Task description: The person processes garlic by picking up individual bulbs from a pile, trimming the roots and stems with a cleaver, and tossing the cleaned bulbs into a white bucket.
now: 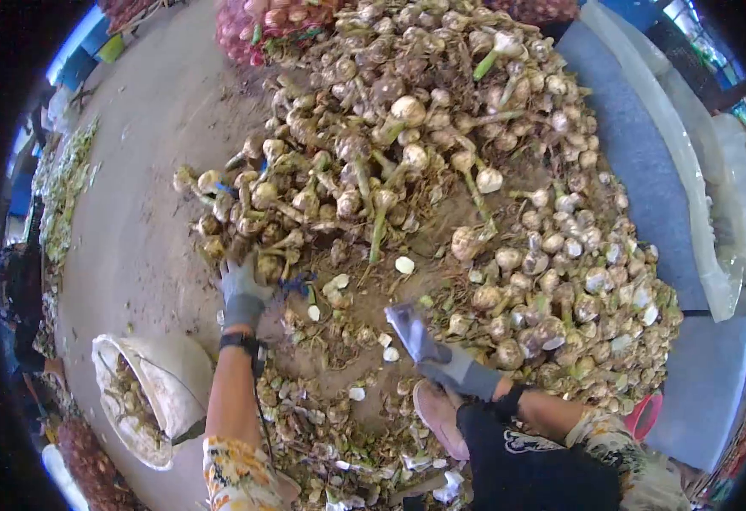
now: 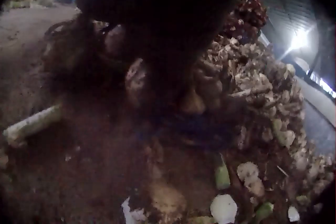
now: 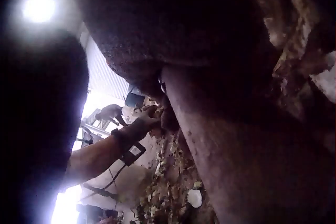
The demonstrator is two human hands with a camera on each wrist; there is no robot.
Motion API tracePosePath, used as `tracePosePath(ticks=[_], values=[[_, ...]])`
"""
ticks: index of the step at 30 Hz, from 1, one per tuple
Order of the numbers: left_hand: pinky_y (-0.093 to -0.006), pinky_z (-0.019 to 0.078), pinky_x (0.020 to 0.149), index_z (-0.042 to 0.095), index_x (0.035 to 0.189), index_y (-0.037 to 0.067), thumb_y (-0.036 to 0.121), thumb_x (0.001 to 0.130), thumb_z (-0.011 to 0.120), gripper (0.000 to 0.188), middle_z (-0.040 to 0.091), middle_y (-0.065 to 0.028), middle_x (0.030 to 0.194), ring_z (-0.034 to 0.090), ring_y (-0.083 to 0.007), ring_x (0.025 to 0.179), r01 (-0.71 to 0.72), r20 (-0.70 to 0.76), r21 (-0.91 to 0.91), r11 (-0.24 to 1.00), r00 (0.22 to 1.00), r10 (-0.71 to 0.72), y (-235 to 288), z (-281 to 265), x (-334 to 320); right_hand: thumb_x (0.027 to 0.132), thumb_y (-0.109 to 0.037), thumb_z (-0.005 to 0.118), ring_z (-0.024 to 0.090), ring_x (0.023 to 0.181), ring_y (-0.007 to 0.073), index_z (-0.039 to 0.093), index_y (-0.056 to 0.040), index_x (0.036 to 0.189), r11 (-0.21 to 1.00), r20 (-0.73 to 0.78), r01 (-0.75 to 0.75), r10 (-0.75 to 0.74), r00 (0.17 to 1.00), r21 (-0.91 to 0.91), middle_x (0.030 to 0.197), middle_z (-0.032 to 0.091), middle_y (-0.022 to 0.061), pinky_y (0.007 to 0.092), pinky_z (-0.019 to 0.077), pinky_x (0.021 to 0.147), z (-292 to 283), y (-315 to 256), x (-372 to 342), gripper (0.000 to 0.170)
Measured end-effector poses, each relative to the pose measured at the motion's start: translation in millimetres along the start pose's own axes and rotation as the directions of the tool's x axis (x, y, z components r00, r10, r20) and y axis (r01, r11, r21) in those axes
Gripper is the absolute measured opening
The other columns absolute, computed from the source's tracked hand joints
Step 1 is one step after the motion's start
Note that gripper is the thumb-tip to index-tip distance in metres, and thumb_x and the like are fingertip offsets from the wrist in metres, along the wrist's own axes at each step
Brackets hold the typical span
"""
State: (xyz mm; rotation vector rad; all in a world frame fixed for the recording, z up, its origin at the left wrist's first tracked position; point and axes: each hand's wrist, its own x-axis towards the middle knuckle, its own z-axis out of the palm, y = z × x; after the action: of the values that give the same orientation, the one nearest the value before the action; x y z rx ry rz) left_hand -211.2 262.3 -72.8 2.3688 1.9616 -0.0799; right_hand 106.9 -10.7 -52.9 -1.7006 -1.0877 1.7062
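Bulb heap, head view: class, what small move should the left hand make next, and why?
Probably draw one of the stemmed bulbs toward the metal tool with the left hand: that hand is at the heap's near edge, the right hand holds the tool, and pale cut pieces lie between them.

Your head view is evenly daylit, with pale glare on the clear plastic sheet (image 1: 688, 170) and strong fisheye bending into black corners. Your left wrist view is dim and soft, its middle lost in shadow, a lamp (image 2: 300, 39) flaring upper right. Your right wrist view is mostly dark, with a blown-out light (image 3: 39, 7) upper left.
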Motion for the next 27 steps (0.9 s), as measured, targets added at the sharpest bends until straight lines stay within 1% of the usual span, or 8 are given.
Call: tracePosePath(ticks=[3, 6, 9, 14, 17, 22, 25, 27], values=[[-0.0473, 0.0311, 0.102, 0.042, 0.129, 0.002, 0.046, 0.054, 0.079, 0.094, 0.035, -0.0279, 0.133, 0.038, -0.0405, 0.122, -0.097, 0.122, 0.096, 0.991, 0.989, 0.085, 26, -5, -53, 0.084, -0.031, 0.064, 0.056, 0.072, 0.012, 0.058, -0.0045, 0.103, 0.999, 0.061, 0.035, -0.037, 0.997, 0.031, 0.081, 0.063, 0.0049, 0.0289, 0.0466, 0.065, 5, 1, -5, 0.034], [-0.0434, 0.0384, 0.095, 0.044, 0.124, 0.0, 0.047, 0.062, 0.075, 0.084, 0.046, -0.0229, 0.124, 0.047, -0.0329, 0.114, -0.102, -0.038, -0.498, 0.861, 0.995, 0.096, 36, 7, -99, 0.084, -0.029, 0.065, 0.056, 0.072, 0.0123, 0.058, -0.0029, 0.103, 0.988, -0.1, -0.142, 0.135, 0.986, -0.063, 0.081, 0.062, 0.0045, 0.028, 0.0469, 0.066, 4, -28, -15, 0.033], [-0.0331, 0.0452, 0.083, 0.046, 0.12, 0.001, 0.043, 0.073, 0.066, 0.066, 0.056, -0.0128, 0.11, 0.056, -0.0207, 0.098, 0.183, 0.188, -0.978, 0.103, 0.981, 0.042, 48, -22, -118, 0.083, -0.029, 0.066, 0.057, 0.072, 0.013, 0.057, -0.0014, 0.104, 0.991, -0.079, 0.043, -0.033, 0.996, 0.124, 0.081, 0.062, 0.0049, 0.029, 0.0476, 0.066, 4, -2, 3, 0.036], [-0.0231, 0.0466, 0.068, 0.045, 0.121, 0.001, 0.03, 0.082, 0.059, 0.051, 0.058, -0.0059, 0.103, 0.056, -0.0115, 0.085, 0.207, 0.193, -0.962, -0.176, 0.976, 0.098, 58, -46, -135, 0.081, -0.028, 0.062, 0.06, 0.068, 0.0202, 0.058, -0.0067, 0.102, 0.883, -0.144, 0.351, -0.409, 0.901, -0.312, 0.076, 0.062, 0.0076, 0.0344, 0.0484, 0.062, 13, -68, 8, 0.031], [-0.0246, 0.0486, 0.074, 0.049, 0.119, 0.006, 0.028, 0.079, 0.066, 0.049, 0.057, -0.0075, 0.107, 0.057, -0.0126, 0.088, 0.307, 0.29, -0.938, -0.162, 0.949, 0.121, 85, -76, -156, 0.077, -0.024, 0.063, 0.06, 0.068, 0.0243, 0.058, -0.0091, 0.1, 0.574, -0.076, 0.5, -0.703, 0.707, -0.649, 0.078, 0.059, 0.0069, 0.037, 0.0491, 0.062, 20, -112, 5, 0.028], [-0.0308, 0.0488, 0.087, 0.024, 0.139, 0.007, 0.022, 0.072, 0.075, 0.085, 0.055, -0.0121, 0.118, 0.056, -0.0193, 0.103, -0.406, -0.169, -0.761, 0.506, 0.877, 0.449, 73, -45, -182, 0.068, -0.025, 0.067, 0.058, 0.076, 0.0251, 0.058, -0.0128, 0.102, 0.153, 0.207, 0.536, -0.809, 0.551, -0.83, 0.087, 0.053, 0.0073, 0.0386, 0.0494, 0.067, 24, -125, 0, 0.037], [-0.0325, 0.0475, 0.09, 0.018, 0.141, 0.004, 0.02, 0.07, 0.077, 0.094, 0.052, -0.0128, 0.122, 0.055, -0.0202, 0.107, 0.179, 0.169, -0.983, -0.039, 0.968, 0.186, 99, -61, -192, 0.066, -0.027, 0.068, 0.057, 0.082, 0.0264, 0.056, -0.012, 0.104, 0.144, 0.224, 0.53, -0.791, 0.569, -0.836, 0.09, 0.053, 0.0087, 0.0387, 0.0493, 0.068, 22, -115, -4, 0.043], [-0.0327, 0.0478, 0.09, 0.022, 0.139, 0.004, 0.017, 0.071, 0.076, 0.088, 0.053, -0.0132, 0.12, 0.055, -0.0207, 0.106, 0.205, 0.182, -0.974, -0.101, 0.963, 0.199, 103, -54, -194, 0.066, -0.027, 0.069, 0.058, 0.082, 0.0273, 0.056, -0.0112, 0.105, 0.155, 0.217, 0.508, -0.771, 0.599, -0.847, 0.089, 0.054, 0.0096, 0.0395, 0.0497, 0.068, 21, -111, -6, 0.044]])
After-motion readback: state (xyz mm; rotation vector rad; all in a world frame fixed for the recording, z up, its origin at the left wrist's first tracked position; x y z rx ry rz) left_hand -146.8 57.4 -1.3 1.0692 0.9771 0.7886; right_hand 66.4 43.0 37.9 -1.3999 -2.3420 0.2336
